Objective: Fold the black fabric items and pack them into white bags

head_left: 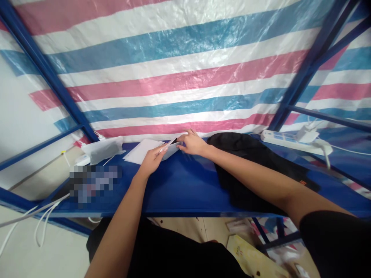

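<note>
In the middle of the blue shelf, my left hand (152,159) is closed on a thin white box (171,150), tilted up, with a dark strip showing along its upper part. My right hand (193,143) is at the right end of the box; its thumb and a fingertip touch the edge, while the other fingers are raised and apart. Behind and to the left of my left hand, white sheets (142,151) lie flat on the blue shelf (179,185).
Black cloth (232,154) lies right, under my right forearm. Beyond it is a white power strip (295,142) with plugs. A white package (104,150) and a blurred patch are left. Blue frame posts (307,73) and striped sheeting (179,81) enclose the back.
</note>
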Action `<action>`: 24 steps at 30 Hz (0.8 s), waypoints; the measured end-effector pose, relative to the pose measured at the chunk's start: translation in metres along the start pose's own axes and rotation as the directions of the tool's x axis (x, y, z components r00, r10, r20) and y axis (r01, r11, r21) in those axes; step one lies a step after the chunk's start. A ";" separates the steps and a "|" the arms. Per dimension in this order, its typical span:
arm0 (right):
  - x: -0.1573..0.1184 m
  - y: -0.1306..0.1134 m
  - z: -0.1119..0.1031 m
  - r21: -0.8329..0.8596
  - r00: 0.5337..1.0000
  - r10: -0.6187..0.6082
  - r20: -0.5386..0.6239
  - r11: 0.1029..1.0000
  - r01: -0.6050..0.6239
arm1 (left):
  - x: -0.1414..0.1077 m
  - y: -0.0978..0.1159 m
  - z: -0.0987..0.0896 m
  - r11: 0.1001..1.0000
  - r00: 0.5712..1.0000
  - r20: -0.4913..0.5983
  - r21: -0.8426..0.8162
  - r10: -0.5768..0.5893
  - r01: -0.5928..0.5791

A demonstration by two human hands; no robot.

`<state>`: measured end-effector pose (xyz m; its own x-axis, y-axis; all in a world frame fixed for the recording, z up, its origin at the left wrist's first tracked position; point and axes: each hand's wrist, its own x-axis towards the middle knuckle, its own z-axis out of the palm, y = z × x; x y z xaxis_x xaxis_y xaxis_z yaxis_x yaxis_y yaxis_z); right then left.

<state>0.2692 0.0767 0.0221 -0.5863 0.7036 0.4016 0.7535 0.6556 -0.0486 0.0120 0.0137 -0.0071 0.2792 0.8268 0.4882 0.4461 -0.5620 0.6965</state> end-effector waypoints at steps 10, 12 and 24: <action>0.002 -0.043 -0.040 0.256 0.901 -0.409 -0.146 0.864 0.434 | 0.006 -0.017 0.003 0.963 0.983 0.034 0.198 0.182 -0.186; 0.001 -0.051 -0.040 0.295 0.863 -0.485 -0.144 0.811 0.505 | 0.007 -0.018 0.004 0.954 0.978 0.065 0.218 0.197 -0.207; 0.003 -0.042 -0.032 0.075 0.847 -0.524 -0.091 0.844 0.531 | 0.008 -0.012 0.009 0.923 0.955 0.133 0.252 0.263 -0.290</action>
<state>0.2455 0.0424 0.0541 -0.8643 0.2270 0.4489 0.3024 0.9476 0.1032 0.0163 0.0272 -0.0167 0.4973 0.6451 0.5801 0.5455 -0.7524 0.3691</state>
